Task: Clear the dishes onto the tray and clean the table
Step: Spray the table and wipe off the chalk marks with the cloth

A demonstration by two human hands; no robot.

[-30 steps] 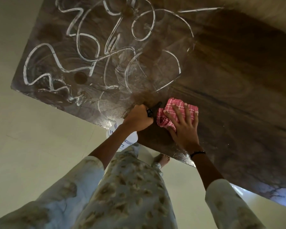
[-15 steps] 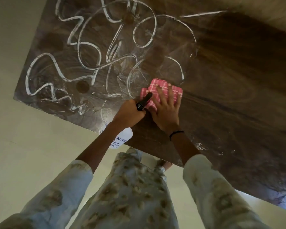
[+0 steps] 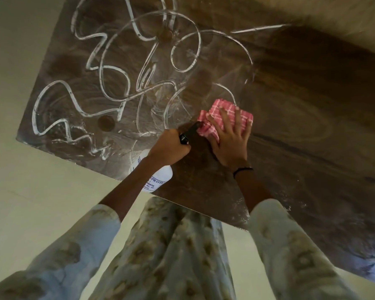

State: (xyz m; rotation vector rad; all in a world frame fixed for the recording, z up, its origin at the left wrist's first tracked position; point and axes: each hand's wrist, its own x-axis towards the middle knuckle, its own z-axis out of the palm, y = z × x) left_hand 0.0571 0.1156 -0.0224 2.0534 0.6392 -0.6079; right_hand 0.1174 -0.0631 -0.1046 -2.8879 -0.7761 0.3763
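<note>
A dark wooden table [image 3: 301,100] carries white looping foam streaks [image 3: 108,83] over its left half. My right hand [image 3: 230,139] presses a folded pink checked cloth [image 3: 225,113] flat on the table with spread fingers, at the edge of the streaks. My left hand [image 3: 169,146] grips the black nozzle of a white spray bottle [image 3: 158,176], whose body hangs over the table's near edge. The two hands are side by side, almost touching.
Pale floor [image 3: 41,202] lies left of and below the table. The table's near edge [image 3: 204,213] runs diagonally just in front of my patterned clothing. A round brown spot [image 3: 106,124] marks the tabletop among the streaks.
My right hand slid the cloth up and left into the foam, then back a little to the right. The left hand with the bottle followed the same way.
</note>
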